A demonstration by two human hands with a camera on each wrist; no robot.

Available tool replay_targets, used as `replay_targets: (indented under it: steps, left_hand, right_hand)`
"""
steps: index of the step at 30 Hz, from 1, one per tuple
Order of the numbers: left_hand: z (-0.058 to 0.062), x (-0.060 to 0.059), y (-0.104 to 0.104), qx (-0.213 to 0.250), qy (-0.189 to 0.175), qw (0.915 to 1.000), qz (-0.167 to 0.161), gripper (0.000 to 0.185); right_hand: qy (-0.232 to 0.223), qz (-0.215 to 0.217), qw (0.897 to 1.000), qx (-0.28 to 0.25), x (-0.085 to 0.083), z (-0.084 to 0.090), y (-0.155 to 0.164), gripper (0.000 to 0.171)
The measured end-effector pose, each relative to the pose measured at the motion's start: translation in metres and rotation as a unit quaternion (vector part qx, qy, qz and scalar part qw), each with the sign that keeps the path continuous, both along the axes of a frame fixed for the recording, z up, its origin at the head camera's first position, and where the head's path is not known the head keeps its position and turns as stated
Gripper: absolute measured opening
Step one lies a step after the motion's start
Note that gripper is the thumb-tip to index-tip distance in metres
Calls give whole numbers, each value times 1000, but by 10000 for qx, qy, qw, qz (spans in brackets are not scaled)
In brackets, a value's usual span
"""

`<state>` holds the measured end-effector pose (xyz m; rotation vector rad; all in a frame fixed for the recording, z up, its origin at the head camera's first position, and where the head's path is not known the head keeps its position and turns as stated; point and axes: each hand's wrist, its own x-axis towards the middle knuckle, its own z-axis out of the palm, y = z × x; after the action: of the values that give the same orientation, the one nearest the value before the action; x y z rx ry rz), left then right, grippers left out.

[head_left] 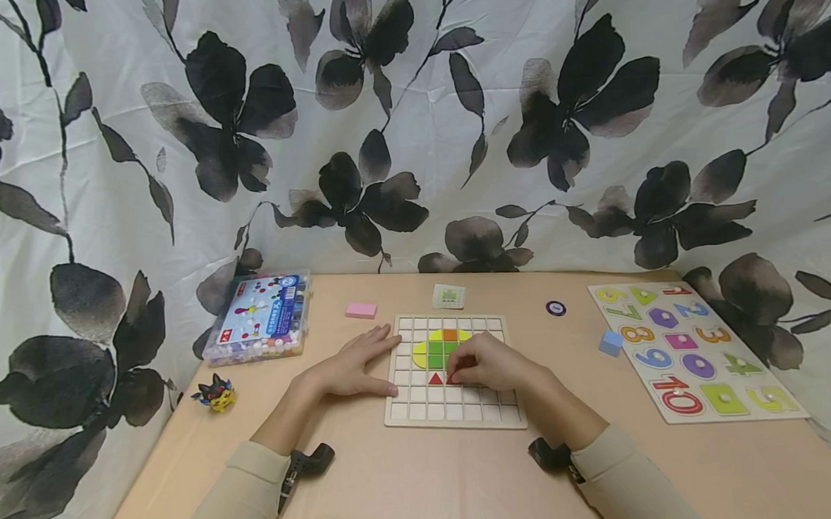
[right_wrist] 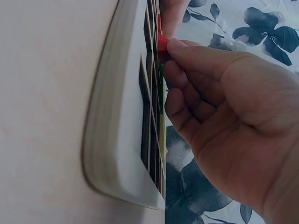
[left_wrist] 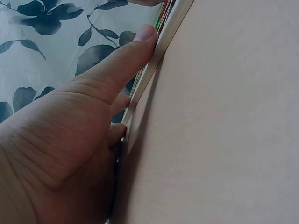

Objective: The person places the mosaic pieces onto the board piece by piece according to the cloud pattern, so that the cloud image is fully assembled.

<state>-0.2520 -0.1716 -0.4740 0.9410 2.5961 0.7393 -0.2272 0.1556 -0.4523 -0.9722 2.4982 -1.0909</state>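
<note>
On the tan table (head_left: 413, 487) lies one wooden grid board (head_left: 454, 414), its square cells mostly bare; near its middle sit yellow, green and orange pieces forming a rounded shape (head_left: 440, 348), with one red triangle (head_left: 435, 379) just below them. The right hand (head_left: 487, 363) rests on the board with fingers curled, pinching a small red piece (right_wrist: 161, 42) between thumb and forefinger right beside that triangle — the right wrist view shows it held at the cell edges. The left hand (head_left: 354, 366) lies flat at the board's nine o'clock side, fingers straight and holding nothing, thumb (left_wrist: 126, 58) pressed against the board's rim.

At three o'clock from the board lies one number puzzle (head_left: 695, 348), its coloured digits readable as 6, 7, 8, 9 and 10 (the rest are too small to make out). Between the two sit one blue cube (head_left: 610, 343) and one dark round token (head_left: 555, 308). At twelve o'clock lies one small card (head_left: 449, 295); at eleven, one pink block (head_left: 360, 310). Farther toward ten o'clock stands one clear plastic box of beads (head_left: 259, 318) — its label unreadable — and at nine o'clock one small black-and-yellow figure (head_left: 215, 393).
</note>
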Motion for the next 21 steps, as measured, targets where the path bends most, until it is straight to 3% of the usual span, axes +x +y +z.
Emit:
replay_targets:
  steps: [21]
  left_hand:
    - [1, 0, 0, 23, -42, 10000, 32, 99]
  right_hand:
    - [117, -158, 9988, 443, 1, 1, 0, 15]
